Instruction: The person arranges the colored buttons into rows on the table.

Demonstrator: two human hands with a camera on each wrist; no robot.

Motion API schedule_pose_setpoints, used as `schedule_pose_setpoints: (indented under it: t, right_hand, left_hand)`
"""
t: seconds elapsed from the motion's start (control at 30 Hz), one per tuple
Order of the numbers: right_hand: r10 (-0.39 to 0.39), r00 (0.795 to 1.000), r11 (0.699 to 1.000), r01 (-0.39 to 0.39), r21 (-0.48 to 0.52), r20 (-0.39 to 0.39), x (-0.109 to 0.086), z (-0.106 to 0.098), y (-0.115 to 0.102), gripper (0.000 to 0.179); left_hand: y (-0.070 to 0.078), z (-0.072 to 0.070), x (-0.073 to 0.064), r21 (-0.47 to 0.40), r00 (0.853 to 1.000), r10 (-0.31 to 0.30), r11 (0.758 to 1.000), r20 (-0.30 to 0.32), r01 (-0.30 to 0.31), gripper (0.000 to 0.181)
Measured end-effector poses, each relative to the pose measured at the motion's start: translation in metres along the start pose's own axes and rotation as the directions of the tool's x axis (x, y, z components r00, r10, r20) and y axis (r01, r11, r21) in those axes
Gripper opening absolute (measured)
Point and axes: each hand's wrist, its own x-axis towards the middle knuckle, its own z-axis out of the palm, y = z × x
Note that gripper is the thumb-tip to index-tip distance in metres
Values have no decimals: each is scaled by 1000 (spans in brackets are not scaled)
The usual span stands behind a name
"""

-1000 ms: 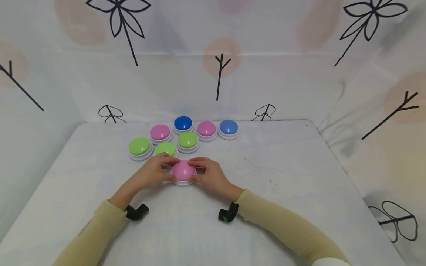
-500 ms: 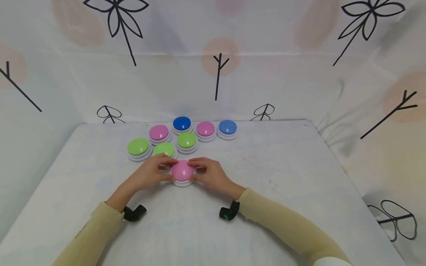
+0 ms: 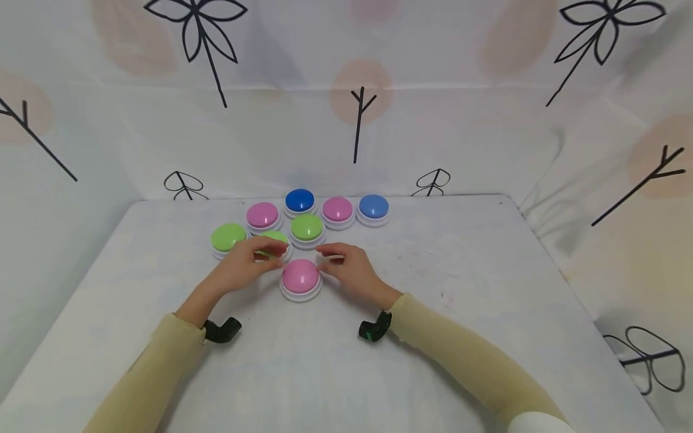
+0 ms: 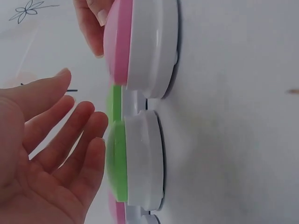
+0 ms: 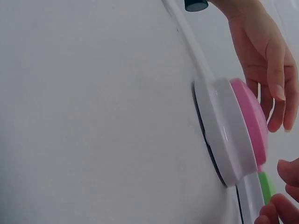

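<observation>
Nearby, a pink button (image 3: 300, 276) sits flat on the white table (image 3: 303, 373), between my loosely spread left hand (image 3: 243, 263) and right hand (image 3: 354, 273). Neither pinches it; whether the right brushes it, I can't tell. Slow, even movement, fingertips clear of its rim, should avoid nudging it.

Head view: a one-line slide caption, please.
Left hand and right hand, both empty, flank the nearest pink button; seven more green, pink and blue buttons sit behind it.
</observation>
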Motion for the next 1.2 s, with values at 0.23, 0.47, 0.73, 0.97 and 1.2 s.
schedule_pose_setpoints:
  t: [0.23, 0.47, 0.73, 0.97, 1.2]
  right_hand:
    - [33, 994, 999, -28, 46, -108, 24, -5, 5, 41]
    - [68, 988, 997, -64, 35, -136, 42, -5, 2, 41]
    - [95, 985, 995, -93, 22, -142, 55, 0, 1, 42]
    - [85, 985, 994, -94, -55, -147, 62, 3, 6, 43]
    - [63, 987, 994, -75, -79, -150, 66, 5, 5, 44]
  left_hand:
    - [3, -4, 24, -5, 998, -14, 1000, -57, 13, 36]
    - [2, -8, 53, 57, 997, -72, 996, -14, 73, 41]
    - [4, -13, 74, 134, 993, -77, 989, 93, 64, 44]
    - [3, -15, 82, 138, 985, -107, 986, 137, 88, 46]
    - [-1, -15, 88, 135, 986, -108, 987, 129, 90, 43]
